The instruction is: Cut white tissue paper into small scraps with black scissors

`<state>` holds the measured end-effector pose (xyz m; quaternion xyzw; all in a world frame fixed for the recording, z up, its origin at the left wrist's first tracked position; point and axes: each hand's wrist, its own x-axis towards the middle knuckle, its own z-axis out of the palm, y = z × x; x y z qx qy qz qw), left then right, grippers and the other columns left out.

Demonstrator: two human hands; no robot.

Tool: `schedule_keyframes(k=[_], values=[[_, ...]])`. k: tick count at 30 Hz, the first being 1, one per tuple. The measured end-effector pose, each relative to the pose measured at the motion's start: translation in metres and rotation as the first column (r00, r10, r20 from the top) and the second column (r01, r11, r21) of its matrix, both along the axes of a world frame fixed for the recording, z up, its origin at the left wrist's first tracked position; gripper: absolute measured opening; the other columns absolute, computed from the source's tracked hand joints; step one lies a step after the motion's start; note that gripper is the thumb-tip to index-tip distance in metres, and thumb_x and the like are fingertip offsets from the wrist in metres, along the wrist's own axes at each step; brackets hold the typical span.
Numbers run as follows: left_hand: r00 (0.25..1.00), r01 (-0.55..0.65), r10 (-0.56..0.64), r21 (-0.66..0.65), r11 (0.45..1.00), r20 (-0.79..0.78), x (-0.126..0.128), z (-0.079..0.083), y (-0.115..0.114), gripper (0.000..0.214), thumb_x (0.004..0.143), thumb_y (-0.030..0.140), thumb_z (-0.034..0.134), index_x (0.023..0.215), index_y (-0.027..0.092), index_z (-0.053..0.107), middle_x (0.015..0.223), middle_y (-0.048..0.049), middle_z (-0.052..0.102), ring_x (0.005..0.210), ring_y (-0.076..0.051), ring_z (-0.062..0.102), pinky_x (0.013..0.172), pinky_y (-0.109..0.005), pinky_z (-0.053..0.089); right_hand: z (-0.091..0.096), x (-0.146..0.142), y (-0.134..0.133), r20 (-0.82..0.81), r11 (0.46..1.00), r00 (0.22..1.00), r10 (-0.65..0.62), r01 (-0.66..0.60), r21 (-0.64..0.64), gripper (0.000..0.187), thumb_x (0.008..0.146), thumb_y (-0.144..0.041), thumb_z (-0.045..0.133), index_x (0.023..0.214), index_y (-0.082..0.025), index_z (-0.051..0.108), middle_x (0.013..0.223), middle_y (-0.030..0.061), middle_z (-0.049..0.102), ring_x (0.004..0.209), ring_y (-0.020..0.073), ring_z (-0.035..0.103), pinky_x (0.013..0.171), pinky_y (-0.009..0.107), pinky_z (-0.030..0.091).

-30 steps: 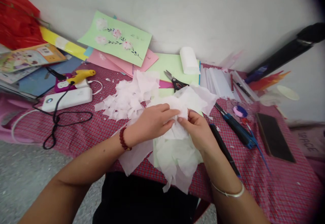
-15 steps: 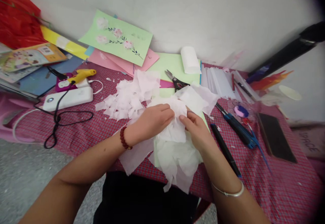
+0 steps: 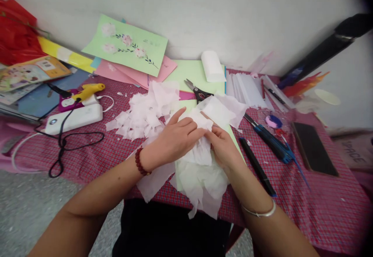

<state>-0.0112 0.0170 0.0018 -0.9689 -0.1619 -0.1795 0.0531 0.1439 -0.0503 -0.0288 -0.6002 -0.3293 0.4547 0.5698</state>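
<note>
My left hand point(image 3: 175, 140) and my right hand point(image 3: 223, 148) meet over a heap of thin white tissue paper point(image 3: 201, 175) at the table's front edge. Both pinch the same crumpled piece of tissue between thumb and fingers. My left index finger points up and away from the rest. Loose sheets hang over the edge toward my lap. A pile of cut white tissue scraps point(image 3: 142, 111) lies just behind my left hand. A red bead bracelet is on my left wrist, a silver bangle on my right.
Black-handled scissors point(image 3: 198, 91) lie on green card behind the tissue. A yellow glue gun point(image 3: 87, 90), a white power bank point(image 3: 74, 119) and a black cord point(image 3: 62, 148) sit at left. Black and blue pens point(image 3: 271, 142), a dark phone point(image 3: 313, 150) lie right. Coloured cards lean on the wall.
My hands have shifted slightly left and closer together on the tissue. My left index finger has lifted and spread from the others. The view has tilted a little.
</note>
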Motion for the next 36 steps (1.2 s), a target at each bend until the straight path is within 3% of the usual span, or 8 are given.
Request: schedule_keyframes(k=[4, 10, 14, 21, 26, 29, 32, 36], values=[[0.995, -0.096, 0.097, -0.030, 0.995, 0.023, 0.000, -0.003, 0.001, 0.011, 0.090, 0.023, 0.053, 0.089, 0.019, 0.064, 0.080, -0.0023, 0.062, 0.087, -0.019, 0.055, 0.113, -0.047, 0.030, 0.002, 0.000, 0.000, -0.151, 0.998, 0.988, 0.025, -0.034, -0.059, 0.017, 0.066, -0.036, 0.071, 0.064, -0.022, 0.061, 0.053, -0.0044, 0.057, 0.047, 0.0133, 0.046, 0.047, 0.027, 0.039], [0.989, -0.120, 0.130, -0.134, 0.984, 0.069, -0.001, -0.004, 0.003, 0.012, 0.087, 0.022, 0.057, 0.075, 0.019, 0.060, 0.092, -0.0060, 0.064, 0.090, -0.022, 0.055, 0.088, -0.040, 0.044, 0.003, 0.001, -0.001, -0.103, 0.996, 0.995, 0.011, -0.020, -0.092, 0.018, 0.067, -0.037, 0.071, 0.064, -0.022, 0.062, 0.054, -0.0045, 0.058, 0.047, 0.0134, 0.048, 0.047, 0.027, 0.038], [0.984, -0.061, 0.098, -0.237, 0.969, 0.148, 0.000, -0.006, 0.001, 0.009, 0.084, 0.010, 0.055, 0.081, 0.019, 0.056, 0.112, -0.0066, 0.065, 0.108, -0.021, 0.055, 0.105, -0.043, 0.037, 0.002, 0.001, 0.000, -0.114, 0.998, 0.993, 0.007, -0.014, -0.060, 0.013, 0.065, -0.033, 0.072, 0.068, -0.022, 0.064, 0.059, -0.0030, 0.063, 0.053, 0.0152, 0.054, 0.052, 0.028, 0.045], [0.981, -0.103, 0.150, -0.327, 0.939, 0.123, 0.001, -0.014, 0.003, 0.023, 0.087, 0.015, 0.053, 0.109, 0.018, 0.056, 0.093, -0.0030, 0.065, 0.094, -0.018, 0.060, 0.114, -0.046, 0.029, 0.004, 0.001, 0.000, -0.145, 0.999, 0.989, 0.008, -0.015, -0.051, 0.009, 0.065, -0.029, 0.070, 0.070, -0.021, 0.067, 0.061, -0.0025, 0.066, 0.054, 0.0156, 0.057, 0.054, 0.029, 0.046], [0.973, -0.161, 0.207, -0.347, 0.924, 0.100, 0.000, -0.015, 0.008, 0.015, 0.083, 0.025, 0.060, 0.097, 0.020, 0.065, 0.087, -0.0046, 0.061, 0.091, -0.023, 0.057, 0.099, -0.046, 0.039, 0.003, 0.000, -0.001, -0.141, 0.999, 0.990, 0.027, -0.031, -0.022, 0.009, 0.066, -0.025, 0.068, 0.074, -0.021, 0.069, 0.064, -0.0015, 0.069, 0.055, 0.0163, 0.058, 0.054, 0.029, 0.046], [0.971, -0.165, 0.214, -0.347, 0.923, 0.108, 0.000, -0.014, 0.008, 0.005, 0.082, 0.022, 0.061, 0.084, 0.020, 0.066, 0.097, -0.0074, 0.061, 0.096, -0.024, 0.055, 0.090, -0.043, 0.041, 0.002, 0.000, -0.001, -0.116, 0.999, 0.993, 0.024, -0.028, -0.032, 0.006, 0.065, -0.023, 0.067, 0.070, -0.021, 0.068, 0.061, -0.0019, 0.068, 0.054, 0.0164, 0.057, 0.053, 0.029, 0.045], [0.970, -0.139, 0.200, -0.356, 0.924, 0.139, 0.001, -0.014, 0.005, 0.003, 0.081, 0.016, 0.060, 0.083, 0.019, 0.060, 0.115, -0.0087, 0.061, 0.112, -0.026, 0.052, 0.101, -0.046, 0.036, 0.003, -0.001, -0.001, -0.096, 0.999, 0.995, 0.023, -0.028, -0.044, 0.004, 0.063, -0.022, 0.064, 0.067, -0.021, 0.067, 0.058, -0.0028, 0.066, 0.053, 0.0158, 0.055, 0.052, 0.028, 0.043], [0.968, -0.154, 0.218, -0.393, 0.906, 0.122, 0.003, -0.014, 0.003, 0.024, 0.079, 0.015, 0.060, 0.102, 0.020, 0.056, 0.108, -0.0063, 0.064, 0.111, -0.023, 0.055, 0.113, -0.049, 0.025, 0.008, -0.001, -0.001, -0.154, 0.998, 0.987, 0.044, -0.052, -0.045, 0.011, 0.061, -0.021, 0.064, 0.070, -0.020, 0.069, 0.063, -0.0017, 0.070, 0.055, 0.0163, 0.058, 0.053, 0.027, 0.044]])
